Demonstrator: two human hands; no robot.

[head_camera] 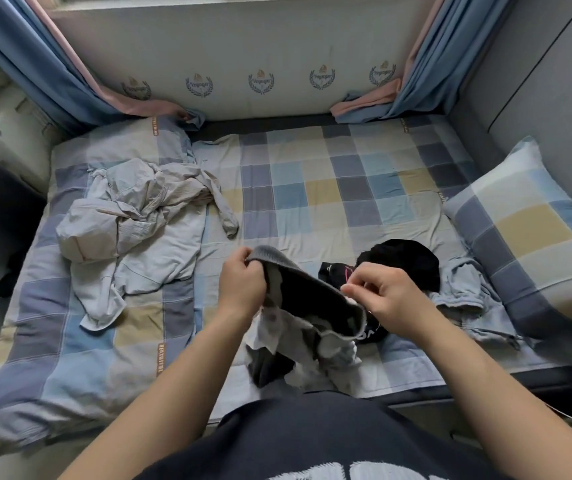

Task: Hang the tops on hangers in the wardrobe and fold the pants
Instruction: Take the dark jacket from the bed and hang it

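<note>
Grey pants (312,299) hang just below the centre of our view, held up over the near edge of the bed, their ribbed waistband stretched between our two hands and the rest drooping in a bunch of dark grey cloth and pale lining onto the checked sheet (329,188). Our left hand (243,282) sits at 9 o'clock of the band, with its fingers curled over the rim and gripping it. Our right hand (385,296) sits at 3 o'clock, thumb and forefinger pinching the other end of the band while the remaining fingers curl loosely. Behind the right hand, at 2 o'clock of the pants, we see a black garment (405,258) lying crumpled on the sheet, part of it running under the pants with some white lettering showing. A pale blue garment (468,299) lies touching it at 3 o'clock. Well apart at 10 o'clock we see a heap of pale grey and beige clothes (132,220), tangled together. A checked pillow (527,233) leans at the bed's right side, at 3 o'clock, and another pillow (132,140) lies at 11 o'clock near the far corner. At 12 o'clock a white wall panel (260,81) printed with blue crests stands beyond the bed, flanked by blue and pink curtains (35,64). At 6 o'clock our dark top (312,438) fills the bottom of the view.
</note>
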